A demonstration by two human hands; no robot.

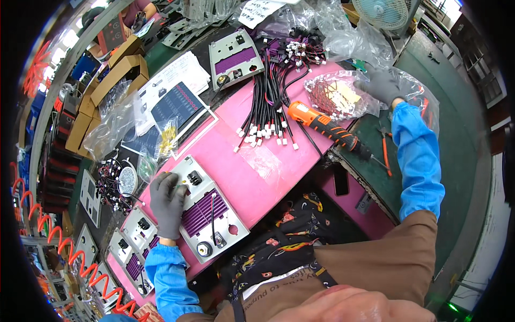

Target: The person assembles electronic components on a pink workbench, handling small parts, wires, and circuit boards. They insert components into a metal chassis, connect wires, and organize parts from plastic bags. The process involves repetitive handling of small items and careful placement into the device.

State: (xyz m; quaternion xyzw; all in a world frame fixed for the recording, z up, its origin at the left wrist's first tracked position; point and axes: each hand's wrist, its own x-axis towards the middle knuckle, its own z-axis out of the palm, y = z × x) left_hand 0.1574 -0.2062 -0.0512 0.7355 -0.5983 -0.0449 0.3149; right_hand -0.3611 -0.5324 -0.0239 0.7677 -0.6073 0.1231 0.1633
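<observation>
My left hand, in a grey glove, is at the left edge of a light grey metal panel on the pink mat. Its fingers are curled; whatever they hold, if anything, is too small to make out. That panel has a purple slatted grille, a black connector, a round metal fitting and a short black wire. My right hand, also gloved, is stretched out at the far right. Its extended fingers are beside a clear bag of red and white wires, on crumpled plastic.
An orange-and-black power screwdriver lies near the mat's right edge, by orange-handled pliers. Black cable bundles spread across the back. Another grey panel sits behind. Printed sheets and cardboard boxes are left. A person works far left.
</observation>
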